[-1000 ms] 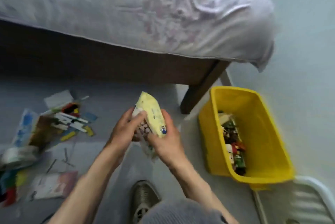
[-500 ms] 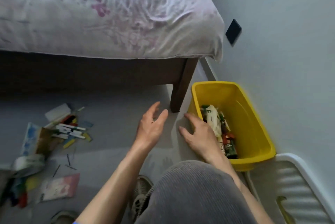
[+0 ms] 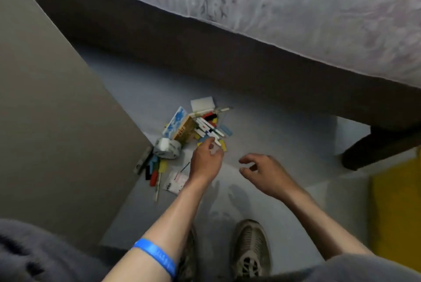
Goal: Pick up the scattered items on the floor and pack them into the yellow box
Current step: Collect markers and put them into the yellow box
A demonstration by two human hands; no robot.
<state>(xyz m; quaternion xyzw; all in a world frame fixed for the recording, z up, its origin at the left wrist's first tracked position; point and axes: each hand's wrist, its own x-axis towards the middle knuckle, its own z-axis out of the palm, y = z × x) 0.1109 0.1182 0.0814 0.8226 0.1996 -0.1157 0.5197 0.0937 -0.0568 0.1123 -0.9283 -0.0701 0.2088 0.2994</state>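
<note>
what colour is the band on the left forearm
Bright blue; the wristband wraps the left forearm, low in the head view.

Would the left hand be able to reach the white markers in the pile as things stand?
Probably yes. The left hand is open with its fingertips right at the near edge of the white markers, and nothing lies over them. The right hand hovers apart to the side, out of the way.

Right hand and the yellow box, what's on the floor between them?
Only bare grey floor lies between the right hand and yellow box, in the head view.
</note>
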